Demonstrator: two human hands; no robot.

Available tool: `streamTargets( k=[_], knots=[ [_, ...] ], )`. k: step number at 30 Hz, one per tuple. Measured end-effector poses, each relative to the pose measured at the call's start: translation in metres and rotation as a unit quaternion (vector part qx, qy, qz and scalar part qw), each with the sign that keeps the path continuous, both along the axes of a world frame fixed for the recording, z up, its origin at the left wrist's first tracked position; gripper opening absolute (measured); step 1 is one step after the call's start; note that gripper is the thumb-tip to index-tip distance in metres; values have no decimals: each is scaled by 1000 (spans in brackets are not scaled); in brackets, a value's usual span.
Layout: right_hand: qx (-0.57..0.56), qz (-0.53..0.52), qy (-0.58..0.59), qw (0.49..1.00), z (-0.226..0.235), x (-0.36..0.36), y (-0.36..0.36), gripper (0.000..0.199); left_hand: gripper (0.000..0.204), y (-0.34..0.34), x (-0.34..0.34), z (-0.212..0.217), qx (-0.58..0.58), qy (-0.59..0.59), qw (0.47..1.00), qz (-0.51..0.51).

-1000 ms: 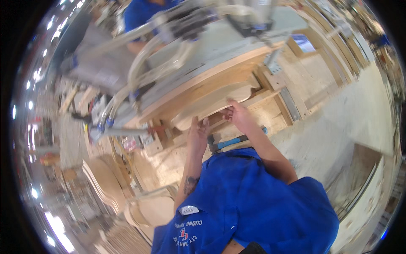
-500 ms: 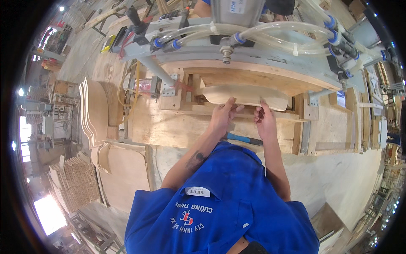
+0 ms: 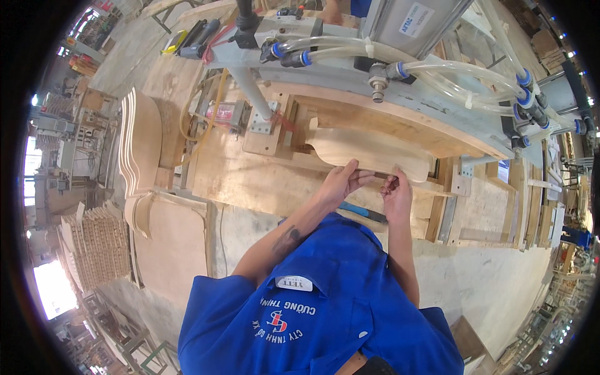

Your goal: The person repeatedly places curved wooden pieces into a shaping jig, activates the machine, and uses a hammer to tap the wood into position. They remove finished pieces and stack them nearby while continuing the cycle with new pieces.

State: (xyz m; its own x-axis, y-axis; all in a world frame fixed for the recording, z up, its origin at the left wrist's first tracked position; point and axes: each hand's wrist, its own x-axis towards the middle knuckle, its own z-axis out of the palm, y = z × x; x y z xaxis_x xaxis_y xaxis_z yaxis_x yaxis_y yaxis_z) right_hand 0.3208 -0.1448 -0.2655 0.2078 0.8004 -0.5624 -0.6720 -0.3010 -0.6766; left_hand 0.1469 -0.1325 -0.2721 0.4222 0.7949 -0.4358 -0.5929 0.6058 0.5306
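Note:
A pale curved plywood panel (image 3: 369,149) with a wavy outline lies in the opening of a wooden press jig (image 3: 312,105), under its upper block. My left hand (image 3: 342,185) pinches the panel's near edge, thumb on top and fingers beneath. A little to the right, my right hand (image 3: 398,192) is closed at the same edge, its fingers curled and partly in shadow. Both hands stay close together. Below them a blue-handled tool (image 3: 362,211) lies on the bench, partly hidden by my right hand and shirt.
Above the jig runs a grey metal frame (image 3: 312,76) with clear air hoses (image 3: 469,69) and a cylinder (image 3: 412,25). Shaped plywood pieces (image 3: 140,137) stand at the left, beside flat sheets (image 3: 172,240) and stacked wood (image 3: 100,247). A person's hand (image 3: 331,12) shows beyond the frame.
My view has turned, shifting the press right and down in the picture. Both hands remain at the panel's near edge, and more of the panel's face shows now.

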Motion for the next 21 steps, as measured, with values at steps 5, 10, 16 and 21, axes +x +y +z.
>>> streamTargets(
  k=[5,10,16,21],
  knots=[
    [2,-3,-18,1000,-2,-1,1,18,45,-1,2,-2,18,5,1000,10],
    [-16,9,-33,999,-7,2,-1,15,45,-2,1,5,-11,35,999,13],
    [-7,7,-34,999,-1,-3,2,18,45,4,2,-3,16,30,999,11],
    [13,35,-51,998,-7,5,10,16,50,9,5,0,27,45,998,36]
  ],
)
